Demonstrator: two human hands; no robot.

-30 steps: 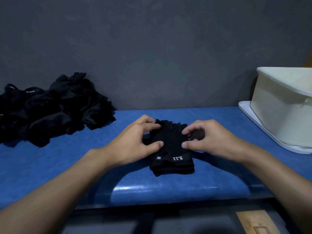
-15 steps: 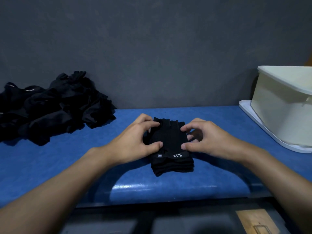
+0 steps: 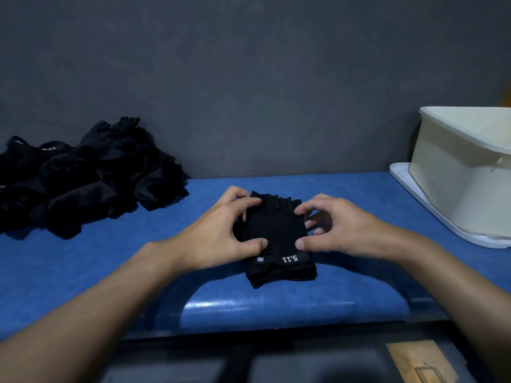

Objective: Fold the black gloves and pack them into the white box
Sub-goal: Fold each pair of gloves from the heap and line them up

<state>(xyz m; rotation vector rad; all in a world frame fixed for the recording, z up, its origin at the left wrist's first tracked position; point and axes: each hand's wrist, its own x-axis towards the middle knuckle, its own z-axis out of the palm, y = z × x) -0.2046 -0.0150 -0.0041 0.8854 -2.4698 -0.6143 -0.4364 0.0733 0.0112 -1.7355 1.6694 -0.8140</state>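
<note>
hands 2 | glove stack 1 | glove heap 1 | white box 1

Stacked black gloves lying flat on the blue table, pinched at 9 o'clock by the left hand, at 3 o'clock by the right hand, loose glove pile seen toward 10 o'clock, white box set at 2 o'clock on its white lid.

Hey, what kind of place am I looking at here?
Probably a small packing or sorting workstation: a heap of loose black gloves lies on a blue padded bench against a plain grey wall, and a white box stands at the right, ready for filling.
</note>
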